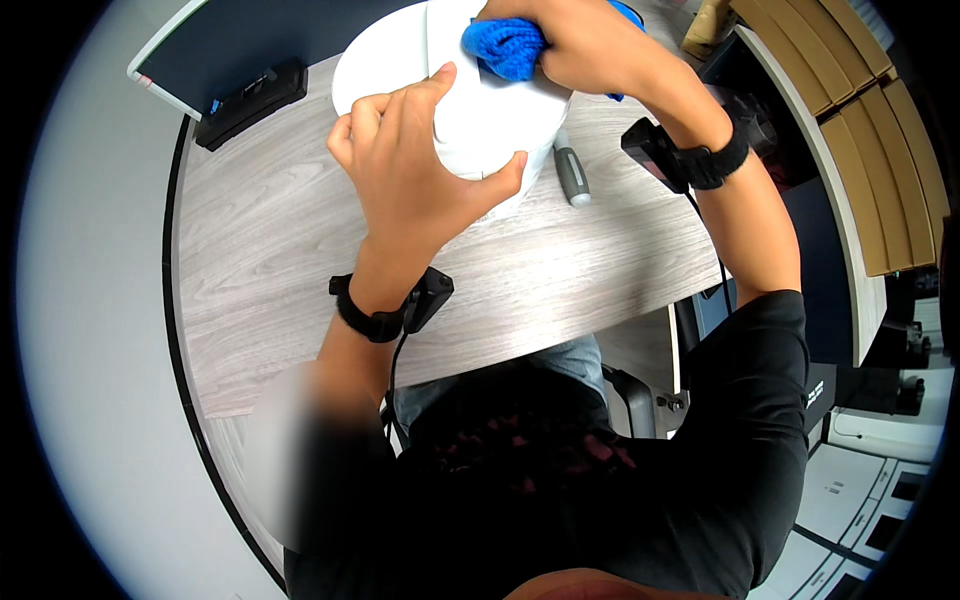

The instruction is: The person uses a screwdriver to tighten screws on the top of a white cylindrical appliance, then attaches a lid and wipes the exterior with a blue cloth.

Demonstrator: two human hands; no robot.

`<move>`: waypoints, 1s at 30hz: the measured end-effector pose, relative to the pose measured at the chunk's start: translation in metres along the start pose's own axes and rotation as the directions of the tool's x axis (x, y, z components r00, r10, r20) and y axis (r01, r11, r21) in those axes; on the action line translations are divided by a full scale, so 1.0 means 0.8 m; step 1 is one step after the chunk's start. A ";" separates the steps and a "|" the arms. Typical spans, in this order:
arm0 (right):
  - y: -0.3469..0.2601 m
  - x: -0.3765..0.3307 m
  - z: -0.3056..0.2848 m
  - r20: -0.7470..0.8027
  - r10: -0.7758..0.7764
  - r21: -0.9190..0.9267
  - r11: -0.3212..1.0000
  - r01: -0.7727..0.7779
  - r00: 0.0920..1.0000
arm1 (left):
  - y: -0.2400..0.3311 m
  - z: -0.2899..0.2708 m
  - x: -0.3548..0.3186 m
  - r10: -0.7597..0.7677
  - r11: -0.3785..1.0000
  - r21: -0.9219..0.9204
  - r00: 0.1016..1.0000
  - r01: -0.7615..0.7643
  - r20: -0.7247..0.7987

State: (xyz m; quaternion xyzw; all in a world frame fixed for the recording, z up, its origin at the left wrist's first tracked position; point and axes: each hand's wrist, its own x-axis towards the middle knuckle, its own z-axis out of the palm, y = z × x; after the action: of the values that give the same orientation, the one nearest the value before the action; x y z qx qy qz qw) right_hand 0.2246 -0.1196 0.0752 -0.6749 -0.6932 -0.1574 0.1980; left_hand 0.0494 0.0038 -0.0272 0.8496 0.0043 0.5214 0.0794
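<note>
A large white round plastic container [490, 120] stands on the pale wood-grain tabletop [270, 240], near its far edge, and what lies inside it cannot be told from this angle. The left hand [410, 170] is spread wide around the container's near side, thumb pressed against the right of the curved wall and the fingers wrapped over the left, gripping it. The left forearm rises from the lower edge and bears a black wrist strap with a small black box [395, 310] and a cable running down.

The right hand [590, 45] is closed on a bright blue fluffy cloth [505, 45], pressing it against the top of the white container. The right forearm comes in from the right, bent at the elbow, and carries a matching black strap with a box [680, 160].

Just beside the container, on the right, a grey and white marker-like pen [572, 172] lies on the tabletop. At the far left corner lies a black rectangular device [250, 102], well apart from both hands. Brown cardboard panels [880, 150] stand off to the right.
</note>
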 end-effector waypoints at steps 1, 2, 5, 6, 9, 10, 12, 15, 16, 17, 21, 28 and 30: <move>-0.005 -0.005 -0.002 0.008 -0.015 0.004 1.000 0.015 1.000 | 0.000 0.000 0.000 -0.003 1.000 0.000 1.000 0.003 0.002; -0.012 -0.010 -0.004 0.016 -0.031 0.009 0.999 0.031 0.999 | 0.000 0.000 0.000 -0.007 1.000 0.002 1.000 0.007 0.005; -0.028 -0.028 -0.006 0.013 -0.042 -0.019 0.999 0.042 0.999 | 0.000 -0.001 0.000 -0.012 1.000 0.004 1.000 0.012 0.010; -0.029 -0.036 0.006 -0.025 -0.040 -0.056 0.998 0.038 0.999 | 0.000 -0.001 0.001 -0.012 1.000 0.006 1.000 0.012 0.012; -0.035 -0.047 0.007 -0.029 -0.031 -0.114 0.993 0.028 0.999 | 0.000 -0.001 0.001 -0.015 1.000 0.002 1.000 0.015 0.020; -0.036 -0.048 0.004 -0.018 -0.036 -0.117 0.993 0.033 0.999 | 0.000 -0.002 0.001 -0.018 1.000 -0.001 1.000 0.018 0.021; -0.039 -0.052 -0.004 -0.004 -0.053 -0.118 0.992 0.052 0.999 | 0.001 -0.003 0.002 -0.024 1.000 -0.008 0.999 0.024 0.025; -0.038 -0.054 -0.009 -0.015 -0.082 -0.144 0.987 0.079 0.997 | 0.004 -0.006 0.004 -0.028 0.999 -0.025 0.999 0.029 0.039; -0.034 -0.052 -0.006 -0.031 -0.084 -0.174 0.982 0.077 0.996 | 0.003 -0.005 0.004 -0.017 1.000 -0.023 0.999 0.017 0.035; -0.030 -0.048 -0.003 -0.046 -0.086 -0.204 0.976 0.075 0.995 | 0.002 -0.004 0.005 -0.005 1.000 -0.020 1.000 0.006 0.030; -0.020 -0.006 -0.011 0.057 -0.036 -0.088 0.995 0.041 0.998 | -0.004 -0.005 0.002 0.011 1.000 -0.024 1.000 -0.010 0.024; 0.031 0.016 0.010 0.011 0.079 -0.071 0.994 -0.078 0.997 | -0.004 -0.006 0.003 0.013 0.999 -0.040 0.999 -0.011 0.048; 0.043 0.029 0.009 0.083 0.101 -0.038 0.994 -0.098 0.991 | -0.004 -0.007 0.003 0.021 0.999 -0.038 0.999 -0.019 0.042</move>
State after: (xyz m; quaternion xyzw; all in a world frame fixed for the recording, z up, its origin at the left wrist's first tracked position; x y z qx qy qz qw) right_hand 0.2581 -0.0946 0.0781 -0.7179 -0.6637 -0.1303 0.1644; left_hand 0.0460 0.0075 -0.0232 0.8588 -0.0157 0.5040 0.0903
